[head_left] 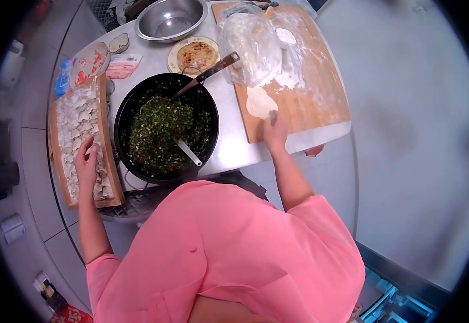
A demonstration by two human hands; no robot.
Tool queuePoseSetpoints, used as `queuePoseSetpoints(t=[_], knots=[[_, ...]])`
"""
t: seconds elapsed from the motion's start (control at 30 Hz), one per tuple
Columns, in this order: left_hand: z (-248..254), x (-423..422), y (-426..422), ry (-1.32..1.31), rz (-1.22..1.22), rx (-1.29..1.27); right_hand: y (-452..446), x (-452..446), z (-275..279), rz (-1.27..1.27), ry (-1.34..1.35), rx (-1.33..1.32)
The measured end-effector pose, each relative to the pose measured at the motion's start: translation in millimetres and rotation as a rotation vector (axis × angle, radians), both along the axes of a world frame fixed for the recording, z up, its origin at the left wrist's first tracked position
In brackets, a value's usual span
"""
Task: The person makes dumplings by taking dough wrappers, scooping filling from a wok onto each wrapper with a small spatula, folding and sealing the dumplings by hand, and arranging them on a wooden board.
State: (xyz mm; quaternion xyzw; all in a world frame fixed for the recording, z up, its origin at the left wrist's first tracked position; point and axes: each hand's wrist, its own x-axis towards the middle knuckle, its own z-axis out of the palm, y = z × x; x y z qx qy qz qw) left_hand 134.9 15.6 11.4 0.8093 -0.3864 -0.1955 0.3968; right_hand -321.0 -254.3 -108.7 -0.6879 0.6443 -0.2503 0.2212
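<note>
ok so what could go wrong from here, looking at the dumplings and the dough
The dumplings lie crowded in the tray, so they could stick together or get squashed near the left hand.
The thin dough wrapper, with the right hand at its edge, might stretch or tear if lifted unevenly.
The long handle juts past the rim of the black pan towards the board; an arm might knock it.

No lettering, brand or number could be read. The blue packet point(63, 78) and the pink-and-white packet point(123, 66), both at the table's far left, showed too small for any print to be made out, and the red patterned item point(75, 314) at the lower left was too blurred.
</note>
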Motion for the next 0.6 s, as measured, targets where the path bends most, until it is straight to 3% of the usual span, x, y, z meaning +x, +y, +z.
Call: queuePoseSetpoints(t=[0.07,0.23,0.3,0.33,0.4,0.6], knots=[[-3,-7,0,0.018,-0.016,-0.013,-19,-2,-3,-0.081,-0.211,-0.129],[1,-28,-5,0.101,-0.029,-0.066,-64,-9,-7,0.086,-0.209,-0.023],[2,-34,-5,0.122,-0.04,-0.08,-68,-4,-3,0.374,-0.163,-0.011],[2,-37,-4,0.119,-0.035,-0.079,-69,-2,-3,0.379,-0.166,-0.011],[3,-43,-4,0.143,-0.022,-0.098,-72,-1,-2,0.64,0.073,-0.254],[3,-56,7,0.163,0.033,-0.047,-59,-14,6,0.558,0.144,-0.14]])
